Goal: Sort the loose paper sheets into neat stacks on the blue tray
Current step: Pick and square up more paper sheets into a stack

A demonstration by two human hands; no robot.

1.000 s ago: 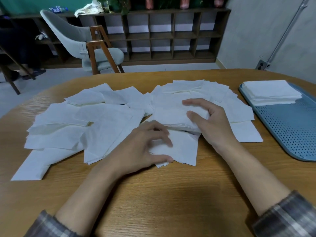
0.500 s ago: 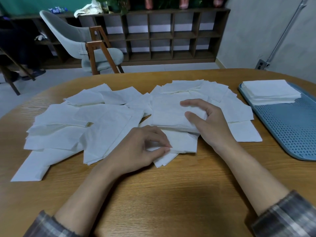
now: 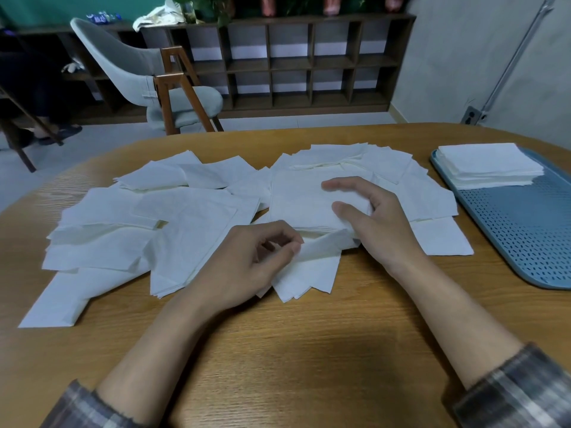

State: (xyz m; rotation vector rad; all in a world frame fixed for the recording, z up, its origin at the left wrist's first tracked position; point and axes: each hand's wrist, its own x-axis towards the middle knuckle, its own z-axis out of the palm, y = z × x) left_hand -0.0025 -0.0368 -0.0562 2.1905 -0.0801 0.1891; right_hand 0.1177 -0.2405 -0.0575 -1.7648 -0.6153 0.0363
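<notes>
I see the wooden table [image 3: 309, 350] spread across its middle with overlapping white loose paper sheets [image 3: 191, 217]. The blue tray [image 3: 531, 236] sits at its right edge and carries one squared stack [image 3: 488, 163] at its far end. My right hand [image 3: 386, 223] curls round the near right corner of a gathered pile [image 3: 302, 205] among the sheets, while my left hand [image 3: 247, 267], just beside it, pinches the lifted edge of a single sheet [image 3: 321, 247].

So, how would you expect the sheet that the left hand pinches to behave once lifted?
Probably floppy: the sheet bends up where the left hand pinches it. Likely very light and easily torn, since it looks tissue-thin.
</notes>
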